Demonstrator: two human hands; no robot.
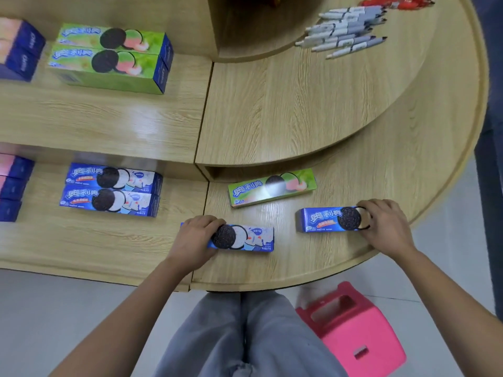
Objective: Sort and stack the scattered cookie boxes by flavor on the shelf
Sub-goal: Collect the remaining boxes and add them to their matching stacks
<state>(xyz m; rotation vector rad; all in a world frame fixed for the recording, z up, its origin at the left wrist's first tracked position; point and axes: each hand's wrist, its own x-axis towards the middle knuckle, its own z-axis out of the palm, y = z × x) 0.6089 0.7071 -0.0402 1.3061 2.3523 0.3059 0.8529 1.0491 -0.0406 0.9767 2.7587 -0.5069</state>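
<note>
On the lower shelf [313,262], my left hand [194,238] grips the left end of a blue cookie box [250,238] lying flat. My right hand [386,227] grips the right end of a second blue cookie box [321,219] to its right. Behind them lies a single green cookie box [272,187]. Two blue boxes [111,189] lie side by side at the lower shelf's left. A stack of green boxes [111,57] stands on the upper shelf [272,110].
Pink and dark-blue boxes [16,47] stand at the far left of the upper shelf, and more pink and dark-blue boxes [11,183] on the lower one. Several white pens [345,31] lie at the back right. A pink plastic stool [353,330] stands on the floor beside my legs.
</note>
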